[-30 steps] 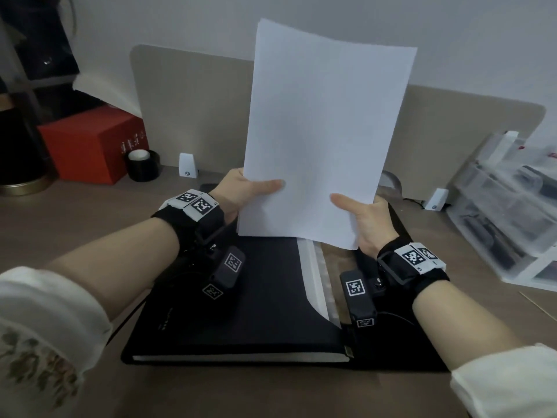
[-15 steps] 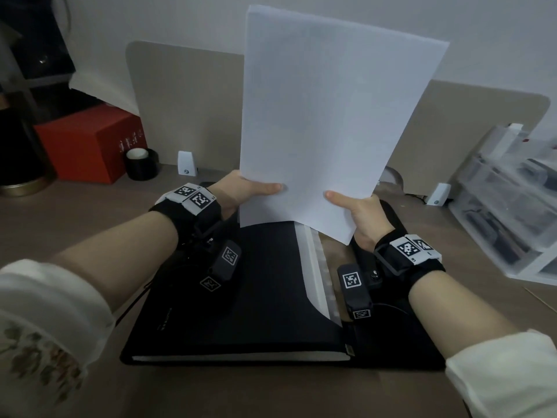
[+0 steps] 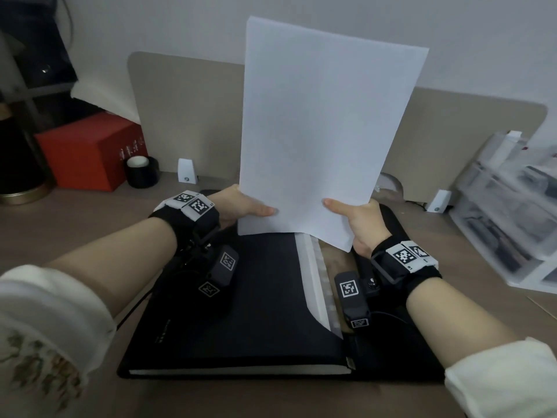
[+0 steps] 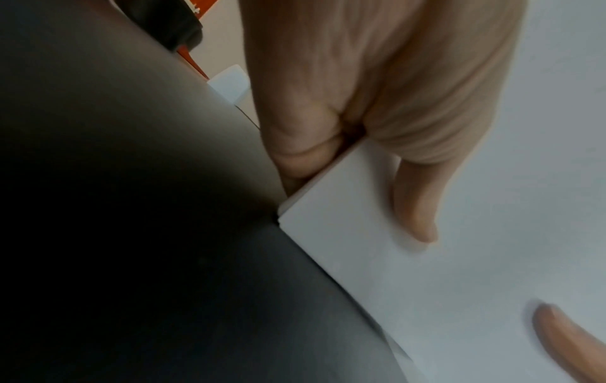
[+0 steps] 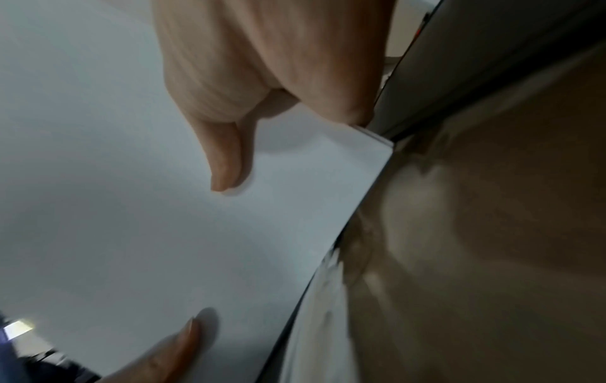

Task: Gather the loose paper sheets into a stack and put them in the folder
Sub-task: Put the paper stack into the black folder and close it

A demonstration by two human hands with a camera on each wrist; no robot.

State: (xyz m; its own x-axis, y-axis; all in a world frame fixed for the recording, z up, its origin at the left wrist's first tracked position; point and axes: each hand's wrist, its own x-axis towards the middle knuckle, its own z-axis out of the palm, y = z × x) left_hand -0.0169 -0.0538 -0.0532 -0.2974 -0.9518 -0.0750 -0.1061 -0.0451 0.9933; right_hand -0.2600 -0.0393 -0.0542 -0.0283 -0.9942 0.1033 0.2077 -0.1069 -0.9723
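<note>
Currently both my left hand [image 3: 241, 206] and right hand [image 3: 358, 218] pinch the paper stack [image 3: 325, 125] upright over the open folder [image 3: 256, 312], thumbs in front, probably squaring its edges.

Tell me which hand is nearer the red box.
Left. The left hand pinches the paper stack's lower left edge, on the red box's side; the right hand pinches the lower right edge, farther away.

White sleeves [image 3: 45, 300], black marker-tagged wristbands [image 3: 193, 214]
</note>
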